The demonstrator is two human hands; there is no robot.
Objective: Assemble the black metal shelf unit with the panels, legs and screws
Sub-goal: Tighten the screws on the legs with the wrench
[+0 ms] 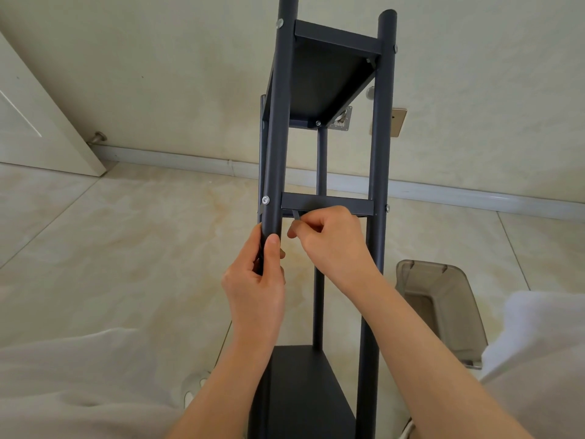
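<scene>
Left hand (256, 280) grips the front leg (277, 147); right hand (329, 239) pinches a hex key (297, 214) under the middle panel (327, 202). A slipping key could round the screw.

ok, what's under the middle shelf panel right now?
Under the middle shelf panel the right hand pinches a thin dark tool, angled up toward the panel's underside. Whatever its tip meets is hidden by the panel's front lip. The left hand grips the front-left leg.
</scene>
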